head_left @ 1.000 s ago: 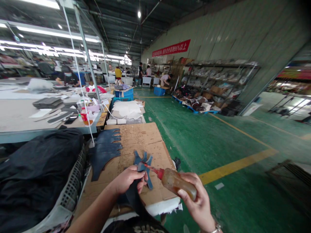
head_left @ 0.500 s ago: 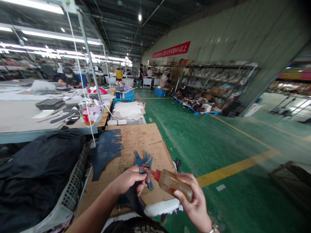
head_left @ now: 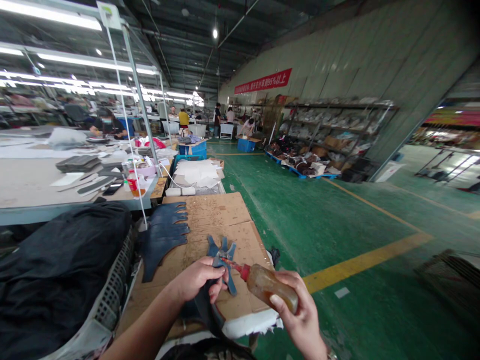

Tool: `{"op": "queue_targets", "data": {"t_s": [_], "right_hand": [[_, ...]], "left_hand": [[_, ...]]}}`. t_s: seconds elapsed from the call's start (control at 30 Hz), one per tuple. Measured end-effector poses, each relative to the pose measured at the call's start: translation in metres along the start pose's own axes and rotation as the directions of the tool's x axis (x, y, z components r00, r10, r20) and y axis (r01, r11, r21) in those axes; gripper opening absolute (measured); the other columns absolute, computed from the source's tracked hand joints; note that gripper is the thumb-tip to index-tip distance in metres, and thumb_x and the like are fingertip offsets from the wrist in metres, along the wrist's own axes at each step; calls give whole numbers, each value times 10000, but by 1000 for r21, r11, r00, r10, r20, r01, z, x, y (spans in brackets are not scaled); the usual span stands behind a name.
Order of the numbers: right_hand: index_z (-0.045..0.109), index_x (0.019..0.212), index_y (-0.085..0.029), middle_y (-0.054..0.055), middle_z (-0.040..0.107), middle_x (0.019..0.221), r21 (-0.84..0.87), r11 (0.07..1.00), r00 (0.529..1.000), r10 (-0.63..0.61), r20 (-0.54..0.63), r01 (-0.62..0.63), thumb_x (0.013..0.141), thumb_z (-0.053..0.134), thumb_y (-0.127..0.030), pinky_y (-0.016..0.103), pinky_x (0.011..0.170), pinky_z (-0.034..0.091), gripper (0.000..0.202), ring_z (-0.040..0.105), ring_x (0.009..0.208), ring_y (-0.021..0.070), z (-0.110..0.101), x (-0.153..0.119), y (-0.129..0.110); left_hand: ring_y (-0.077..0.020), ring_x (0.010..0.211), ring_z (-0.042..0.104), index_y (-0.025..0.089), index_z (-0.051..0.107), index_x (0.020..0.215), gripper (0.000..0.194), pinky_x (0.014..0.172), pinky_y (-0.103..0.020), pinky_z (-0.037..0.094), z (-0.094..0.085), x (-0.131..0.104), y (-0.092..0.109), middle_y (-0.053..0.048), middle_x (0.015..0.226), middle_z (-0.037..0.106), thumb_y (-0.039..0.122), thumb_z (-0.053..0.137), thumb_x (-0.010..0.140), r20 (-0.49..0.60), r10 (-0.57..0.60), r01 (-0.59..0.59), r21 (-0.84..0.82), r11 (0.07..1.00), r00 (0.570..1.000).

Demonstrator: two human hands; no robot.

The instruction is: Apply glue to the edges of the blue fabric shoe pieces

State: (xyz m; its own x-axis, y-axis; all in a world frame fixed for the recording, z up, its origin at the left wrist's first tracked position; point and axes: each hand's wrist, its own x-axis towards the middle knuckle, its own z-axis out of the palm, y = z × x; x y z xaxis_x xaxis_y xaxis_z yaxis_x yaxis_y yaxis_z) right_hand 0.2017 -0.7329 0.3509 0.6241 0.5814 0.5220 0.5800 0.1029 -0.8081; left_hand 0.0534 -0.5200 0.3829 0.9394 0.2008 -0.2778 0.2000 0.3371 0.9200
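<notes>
My left hand [head_left: 202,280] is closed on a dark blue leather piece [head_left: 231,280], whose splayed strips reach beyond the fingers over the cardboard [head_left: 213,212]. Wrapped round a bottle of amber liquid [head_left: 268,286] is my right hand [head_left: 302,312]. The bottle is tilted, and its red nozzle points left, its tip at the leather beside my left fingertips. More dark blue leather pieces [head_left: 163,230] with notched edges lie at the cardboard's left side.
At the left, a plastic basket [head_left: 108,300] holds black fabric [head_left: 56,265]. Behind it, a worktable [head_left: 33,175] bears grey pieces, a phone and a red-labelled bottle. A thin white pole stands beside the cardboard. People work farther back.
The bottle and my right hand have shifted very slightly right and down. Both hands keep their holds. The camera view has tilted a little.
</notes>
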Motion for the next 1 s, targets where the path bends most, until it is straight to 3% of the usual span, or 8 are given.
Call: {"op": "queue_targets", "data": {"t_s": [0.13, 0.33, 0.47, 0.57, 0.7, 0.8, 0.9, 1.0], "right_hand": [[648, 971, -252, 70, 642, 937, -15, 999, 996, 35, -86, -36, 772, 684, -339, 365, 750, 481, 221, 608, 870, 259, -1, -2, 4], [643, 990, -259, 66, 643, 960, 10, 1000, 1000, 9, -3, -9, 764, 696, -320, 358, 773, 479, 240, 607, 898, 256, 1, -2, 1], [647, 961, -232, 62, 632, 938, 68, 986, 978, 157, -134, -149, 764, 687, -367, 349, 775, 464, 242, 598, 873, 247, -1, 1, 2], [640, 954, -219, 47, 650, 866, 253, 925, 934, 327, -143, -284, 729, 711, -426, 313, 694, 466, 314, 601, 783, 227, -5, 4, 3], [632, 947, -220, 17, 650, 772, 394, 838, 898, 436, -65, -378, 685, 743, -459, 267, 598, 443, 371, 576, 667, 189, -8, 7, 1], [642, 914, -204, 25, 647, 785, 377, 831, 894, 449, -17, -410, 669, 757, -455, 259, 598, 440, 369, 570, 676, 187, -9, 9, 0], [646, 901, -202, 22, 644, 777, 345, 835, 894, 446, 36, -430, 680, 748, -464, 250, 605, 437, 357, 565, 681, 182, -8, 7, 1], [640, 903, -216, 5, 633, 733, 335, 824, 888, 442, 125, -457, 687, 739, -478, 239, 588, 432, 354, 555, 650, 167, -6, 1, 0]], "left_hand": [[-111, 361, 488, 152, 621, 679, 311, 843, -370, 450, 0, -2, 1, 59, 367, 473, 451, 643, 762, 0, 2, -2, 1, 1000, 1000], [-113, 380, 487, 160, 599, 692, 292, 748, -325, 457, 3, -4, 2, 59, 383, 473, 441, 628, 766, -3, 4, -3, 31, 1000, 1000], [-129, 406, 469, 170, 587, 747, 345, 508, -257, 388, 7, -7, 5, 46, 442, 492, 514, 576, 783, -47, 15, -8, 146, 989, 999], [-155, 465, 509, 183, 611, 787, 299, 563, -266, 408, 10, -7, 8, 30, 468, 523, 465, 527, 834, -103, 146, -103, 343, 934, 984], [-221, 659, 589, 229, 680, 747, 63, 792, -318, 431, 4, -3, 4, -26, 607, 635, 219, 618, 749, -202, 463, -254, 619, 744, 863], [-258, 795, 624, 249, 728, 846, 317, 1004, -370, 349, -7, 0, -3, -60, 800, 712, 50, 624, 622, -175, 624, -340, 711, 615, 762], [-260, 812, 647, 251, 725, 929, 450, 1092, -424, 284, -14, 1, -10, -63, 849, 729, 0, 571, 589, -116, 686, -379, 762, 526, 718], [-245, 823, 665, 231, 684, 989, 470, 1087, -485, 310, -16, 0, -14, -57, 885, 736, 5, 478, 633, -6, 711, -318, 892, 321, 703]]}}
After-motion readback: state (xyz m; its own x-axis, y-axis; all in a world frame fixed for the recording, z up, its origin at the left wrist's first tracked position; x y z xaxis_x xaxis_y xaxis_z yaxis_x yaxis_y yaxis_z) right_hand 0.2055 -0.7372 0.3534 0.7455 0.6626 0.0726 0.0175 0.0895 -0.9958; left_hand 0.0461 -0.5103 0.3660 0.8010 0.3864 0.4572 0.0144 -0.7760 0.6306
